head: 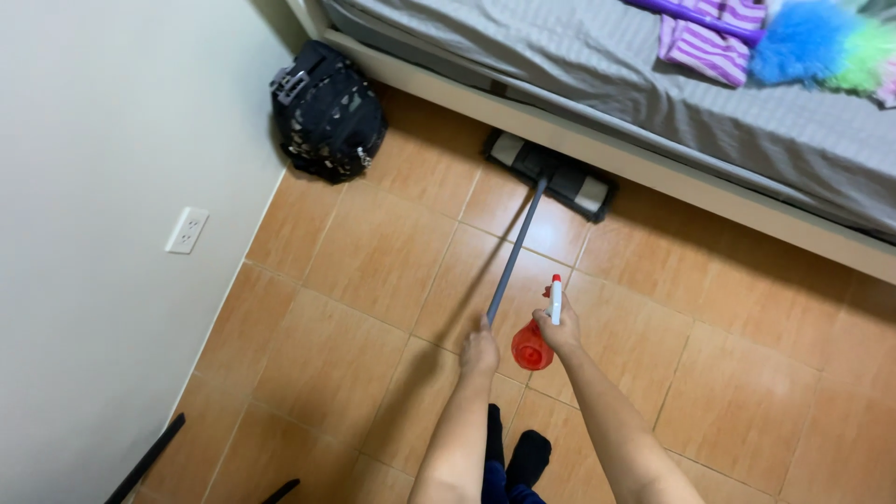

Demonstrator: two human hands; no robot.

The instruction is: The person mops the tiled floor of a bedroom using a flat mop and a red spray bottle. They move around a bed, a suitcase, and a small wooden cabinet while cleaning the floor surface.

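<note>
While the left hand (pixel 479 350) is closed around the end of the grey mop handle (pixel 515 250), the flat mop head (pixel 551 175) lies on the tiled floor (pixel 373 261) well ahead of both hands, half tucked under the edge of the bed frame (pixel 653 173). The right hand (pixel 560 329), just beside the left, grips a red spray bottle (pixel 534 345) with a white trigger top, hanging nozzle-up above the tiles. Mopping under the bed looks to be the step in hand, and any further stroke calls for a firm one-handed hold on the handle, steering clear of the black backpack (pixel 327 110) by the wall.
</note>
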